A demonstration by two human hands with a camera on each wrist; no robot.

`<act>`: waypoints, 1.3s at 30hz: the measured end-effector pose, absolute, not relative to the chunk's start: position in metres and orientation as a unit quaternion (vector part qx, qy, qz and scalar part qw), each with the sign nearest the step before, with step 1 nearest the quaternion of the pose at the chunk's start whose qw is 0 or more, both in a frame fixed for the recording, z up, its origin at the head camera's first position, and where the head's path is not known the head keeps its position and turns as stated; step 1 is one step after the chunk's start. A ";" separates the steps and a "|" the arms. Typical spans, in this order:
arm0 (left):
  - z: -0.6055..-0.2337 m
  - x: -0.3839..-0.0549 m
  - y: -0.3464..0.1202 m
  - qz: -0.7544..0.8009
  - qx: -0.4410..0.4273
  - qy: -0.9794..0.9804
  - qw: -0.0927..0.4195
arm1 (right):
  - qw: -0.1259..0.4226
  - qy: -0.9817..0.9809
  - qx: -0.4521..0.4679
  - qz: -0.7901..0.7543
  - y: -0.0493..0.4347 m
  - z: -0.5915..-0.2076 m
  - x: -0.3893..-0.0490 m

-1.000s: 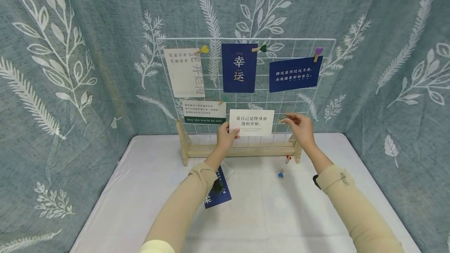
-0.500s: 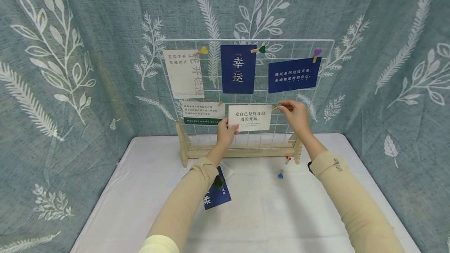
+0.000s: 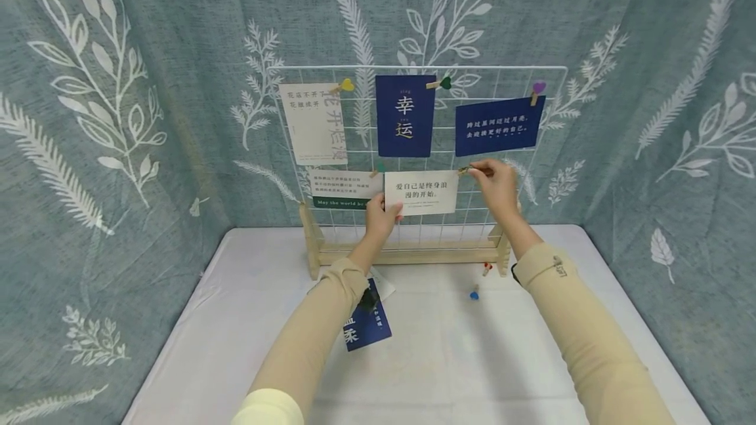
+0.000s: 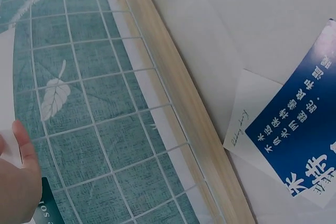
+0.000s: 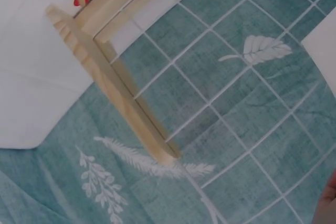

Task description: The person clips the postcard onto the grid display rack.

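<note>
In the head view my left hand (image 3: 380,218) pinches the lower left corner of a white card (image 3: 420,193) printed with dark characters. The card is held up against the white wire grid (image 3: 472,215), in its lower middle. At the card's upper right corner my right hand (image 3: 496,187) pinches a small clothespin (image 3: 464,170); whether its jaws grip card and wire cannot be told. Left of the held card hangs a white and green card (image 3: 342,187), partly behind my left fingers. The left wrist view shows the left hand (image 4: 18,182) at its edge, gripping the card (image 4: 6,87).
Clothespins hold a cream card (image 3: 310,124), a blue upright card (image 3: 405,117) and a blue slanted card (image 3: 497,126) along the grid's top. Wooden feet and a bar (image 3: 407,256) support it. A red clothespin (image 3: 487,269), a blue clothespin (image 3: 475,292) and loose cards (image 3: 369,320) lie on the table.
The held white card has risen slightly against the grid. My right hand has moved up and left, bringing the clothespin from beside the card to its upper right corner.
</note>
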State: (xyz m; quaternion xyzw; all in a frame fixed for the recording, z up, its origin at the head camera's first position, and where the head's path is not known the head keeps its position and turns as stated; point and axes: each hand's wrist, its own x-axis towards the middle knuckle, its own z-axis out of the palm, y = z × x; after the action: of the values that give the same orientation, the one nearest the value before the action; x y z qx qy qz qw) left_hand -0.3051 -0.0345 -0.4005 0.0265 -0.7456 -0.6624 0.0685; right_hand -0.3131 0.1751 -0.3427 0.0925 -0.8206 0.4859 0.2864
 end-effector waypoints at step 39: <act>-0.468 -0.357 -0.044 -0.602 -0.021 -0.789 0.120 | 0.197 -0.857 0.079 0.469 0.161 -0.339 -0.321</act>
State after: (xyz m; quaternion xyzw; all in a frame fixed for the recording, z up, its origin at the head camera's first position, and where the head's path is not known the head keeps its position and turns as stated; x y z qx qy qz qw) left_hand -0.3566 -0.0436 -0.4676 -0.0215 -0.7890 -0.6021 0.1201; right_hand -0.3209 0.1608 -0.3392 0.0787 -0.8574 0.4689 0.1971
